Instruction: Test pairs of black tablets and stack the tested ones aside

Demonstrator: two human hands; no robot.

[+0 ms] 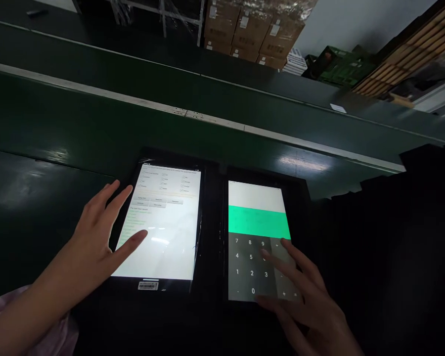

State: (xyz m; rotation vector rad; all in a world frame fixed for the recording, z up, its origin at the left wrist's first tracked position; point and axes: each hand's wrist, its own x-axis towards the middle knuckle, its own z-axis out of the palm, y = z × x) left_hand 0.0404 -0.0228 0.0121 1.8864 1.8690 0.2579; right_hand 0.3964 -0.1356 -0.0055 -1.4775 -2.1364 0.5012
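Note:
Two black-framed tablets lie side by side on a dark surface. The left tablet (170, 212) shows a white page with checkboxes, grey buttons and green text, and a barcode label (148, 286) sits on its lower edge. A calculator keypad under a bright green band lights the right tablet (250, 222). My left hand (100, 232) is spread over the left tablet's left side, thumb above the screen, holding nothing. Over the keypad's right part, my right hand (304, 287) has its fingers apart and holds nothing; whether the fingertips touch the glass is unclear.
A green bench (77, 118) with pale metal strips runs across behind the tablets. Beyond it stand cardboard boxes (250, 32), a green crate (341, 66) and slatted wood (411, 47). Dark stacked shapes (426, 198) rise at the right.

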